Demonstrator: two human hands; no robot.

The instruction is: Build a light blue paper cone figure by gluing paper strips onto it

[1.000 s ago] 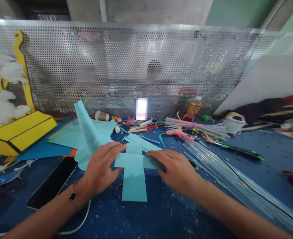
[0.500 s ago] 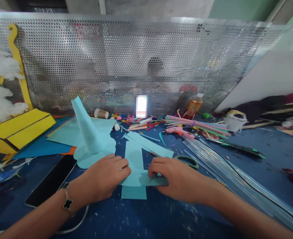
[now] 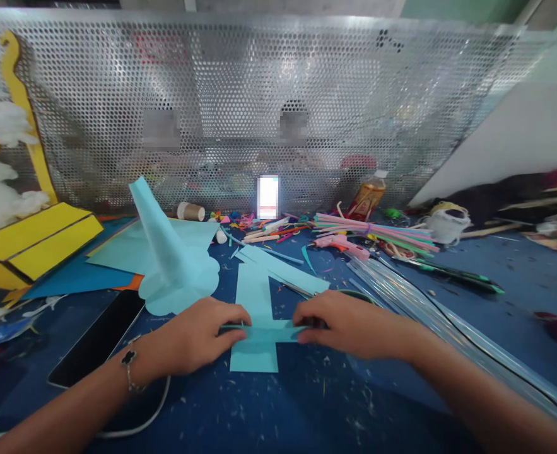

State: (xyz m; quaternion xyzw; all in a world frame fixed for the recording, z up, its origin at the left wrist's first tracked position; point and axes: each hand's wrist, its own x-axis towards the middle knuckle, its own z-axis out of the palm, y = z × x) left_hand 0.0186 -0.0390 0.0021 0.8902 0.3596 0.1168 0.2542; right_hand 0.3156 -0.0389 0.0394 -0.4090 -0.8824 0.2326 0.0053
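Two bare hands work with light-blue paper at a dark blue table [image 3: 306, 410]. The left hand [image 3: 197, 334] pinches the left end of a short paper strip [image 3: 271, 331] between thumb and fingers; the right hand [image 3: 349, 325] pinches its right end the same way, fingers curled. The short strip runs left to right across the near part of a longer paper strip [image 3: 254, 293], which lies flat at the centre of the table. To the left stand a paper cone [image 3: 158, 233] and, farther left, a yellow box [image 3: 36, 243]; a dark phone [image 3: 101, 337] lies nearer. Scissors [image 3: 299, 290], partly hidden, lie just beyond the right hand. Farther off are a pink glue gun [image 3: 342, 246] and a bottle [image 3: 368, 195].
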